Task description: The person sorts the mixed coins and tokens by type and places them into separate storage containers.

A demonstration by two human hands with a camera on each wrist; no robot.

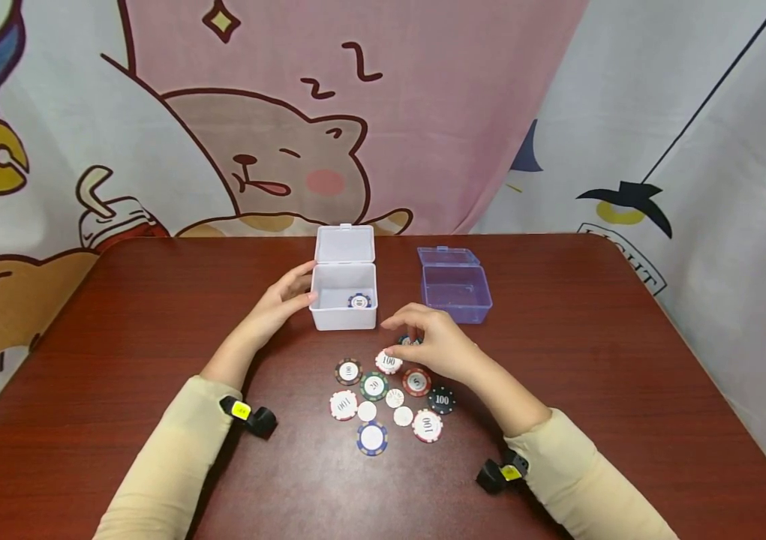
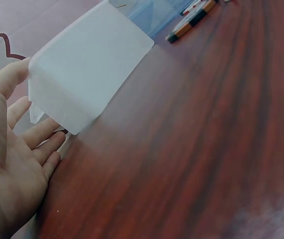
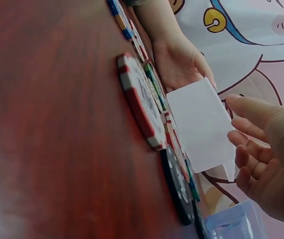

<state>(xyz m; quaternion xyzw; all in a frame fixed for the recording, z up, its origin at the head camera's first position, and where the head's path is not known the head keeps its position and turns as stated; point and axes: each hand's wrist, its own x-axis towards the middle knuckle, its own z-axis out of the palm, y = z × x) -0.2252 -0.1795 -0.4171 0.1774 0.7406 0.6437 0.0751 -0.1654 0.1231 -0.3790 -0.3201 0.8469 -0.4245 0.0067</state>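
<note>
A white box (image 1: pixel 345 318) with its lid up stands at the far middle of the table. Inside it lies a blue-edged poker chip (image 1: pixel 359 301). My left hand (image 1: pixel 277 304) touches the box's left side, fingers loosely spread. Just right of the box and above the nearest chips hovers my right hand (image 1: pixel 438 341), its fingers loosely bent. Nothing shows between its fingers in the right wrist view. Under its fingertips are a white chip (image 1: pixel 389 362) marked 100 and a dark chip (image 1: pixel 410 341), partly hidden.
A clear blue-purple box (image 1: pixel 457 315), lid raised, stands to the right. Nearer lie several chips, among them a green one (image 1: pixel 373 386), a red one (image 1: pixel 416 382), a black one (image 1: pixel 441 400) and a blue one (image 1: pixel 372 438), with small white discs (image 1: pixel 367 411) between them.
</note>
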